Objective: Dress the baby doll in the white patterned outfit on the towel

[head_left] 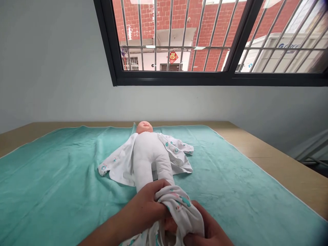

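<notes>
A baby doll (151,148) with a white cloth body lies on its back, head toward the wall. Spread open beneath it is a white printed baby shirt (120,164), its sleeves out to both sides. Near the doll's feet, my left hand (148,201) grips the gathered edge of white printed baby pants (188,215). My right hand (208,225) pinches the same pants from the right side. The bunched fabric is around the lower end of a doll leg, where a bit of skin-coloured foot shows. The other foot is hidden by my left hand and the cloth.
A green towel (64,184) covers most of the wooden table (258,153). Behind the table rises a pale wall (166,102) with a dark-framed barred window (174,78). Part of a metal frame (315,148) stands at the right.
</notes>
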Action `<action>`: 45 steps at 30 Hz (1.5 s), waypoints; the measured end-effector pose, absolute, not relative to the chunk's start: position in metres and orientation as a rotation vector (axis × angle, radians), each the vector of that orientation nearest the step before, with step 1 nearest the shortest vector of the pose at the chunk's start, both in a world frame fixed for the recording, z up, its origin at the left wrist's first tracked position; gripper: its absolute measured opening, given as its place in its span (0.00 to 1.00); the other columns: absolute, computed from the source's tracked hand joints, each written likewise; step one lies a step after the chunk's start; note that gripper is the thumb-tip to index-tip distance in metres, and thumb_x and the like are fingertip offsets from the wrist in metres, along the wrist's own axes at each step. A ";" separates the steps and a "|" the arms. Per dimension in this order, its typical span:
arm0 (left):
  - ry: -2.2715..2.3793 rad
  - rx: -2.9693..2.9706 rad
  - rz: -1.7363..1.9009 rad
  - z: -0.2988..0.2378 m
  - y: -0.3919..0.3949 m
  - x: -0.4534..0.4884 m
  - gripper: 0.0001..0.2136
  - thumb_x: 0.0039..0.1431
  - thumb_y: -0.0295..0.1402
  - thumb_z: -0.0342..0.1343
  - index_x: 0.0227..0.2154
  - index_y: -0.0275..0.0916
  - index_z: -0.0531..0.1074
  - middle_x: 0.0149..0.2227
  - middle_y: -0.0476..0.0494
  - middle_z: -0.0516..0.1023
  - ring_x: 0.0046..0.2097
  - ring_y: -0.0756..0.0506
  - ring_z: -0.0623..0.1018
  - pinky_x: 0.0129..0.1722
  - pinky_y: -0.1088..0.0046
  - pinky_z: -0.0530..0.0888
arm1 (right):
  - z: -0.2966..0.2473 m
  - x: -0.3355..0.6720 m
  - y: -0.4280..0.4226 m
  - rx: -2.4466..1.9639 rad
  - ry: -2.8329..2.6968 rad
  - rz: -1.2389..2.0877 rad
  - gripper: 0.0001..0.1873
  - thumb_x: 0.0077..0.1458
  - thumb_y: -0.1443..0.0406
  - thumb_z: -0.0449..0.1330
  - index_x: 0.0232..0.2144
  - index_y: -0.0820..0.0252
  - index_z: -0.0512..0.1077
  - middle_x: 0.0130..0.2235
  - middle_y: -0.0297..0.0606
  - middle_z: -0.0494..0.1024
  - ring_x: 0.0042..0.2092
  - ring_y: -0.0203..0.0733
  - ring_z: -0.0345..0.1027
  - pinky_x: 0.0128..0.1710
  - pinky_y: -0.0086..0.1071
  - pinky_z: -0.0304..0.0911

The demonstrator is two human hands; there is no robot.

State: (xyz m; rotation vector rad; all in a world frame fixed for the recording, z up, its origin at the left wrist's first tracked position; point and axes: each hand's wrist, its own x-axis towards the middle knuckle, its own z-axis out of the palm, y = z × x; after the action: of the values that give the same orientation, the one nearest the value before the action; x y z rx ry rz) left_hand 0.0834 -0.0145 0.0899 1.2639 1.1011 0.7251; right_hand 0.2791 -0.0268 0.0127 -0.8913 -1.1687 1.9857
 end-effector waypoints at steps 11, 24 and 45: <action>0.958 1.260 0.707 0.082 -0.016 0.077 0.13 0.49 0.32 0.63 0.39 0.38 0.75 0.34 0.51 0.76 0.37 0.48 0.73 0.36 0.76 0.70 | 0.025 0.282 -0.010 -0.634 -0.995 2.320 0.28 0.33 0.69 0.72 0.42 0.64 0.74 0.35 0.38 0.79 0.39 0.42 0.73 0.41 0.31 0.63; 1.072 1.278 0.769 0.069 -0.015 0.077 0.13 0.46 0.35 0.67 0.35 0.38 0.75 0.31 0.54 0.75 0.34 0.50 0.71 0.34 0.77 0.67 | 0.016 0.294 0.012 -0.982 -1.256 1.753 0.20 0.43 0.59 0.70 0.22 0.59 0.61 0.25 0.29 0.70 0.29 0.34 0.63 0.29 0.27 0.57; 1.250 1.513 0.737 0.086 0.010 0.030 0.11 0.57 0.42 0.56 0.34 0.38 0.72 0.32 0.51 0.72 0.35 0.48 0.69 0.33 0.75 0.64 | 0.026 0.305 0.051 -1.037 -1.913 1.161 0.12 0.61 0.57 0.55 0.39 0.59 0.71 0.37 0.36 0.76 0.40 0.43 0.68 0.40 0.35 0.64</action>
State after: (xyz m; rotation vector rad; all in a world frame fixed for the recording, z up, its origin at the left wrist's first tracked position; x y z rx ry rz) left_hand 0.0301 0.0102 0.0857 1.5130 1.2497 0.7365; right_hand 0.3048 0.0508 0.0260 -1.0371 -1.9131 1.1611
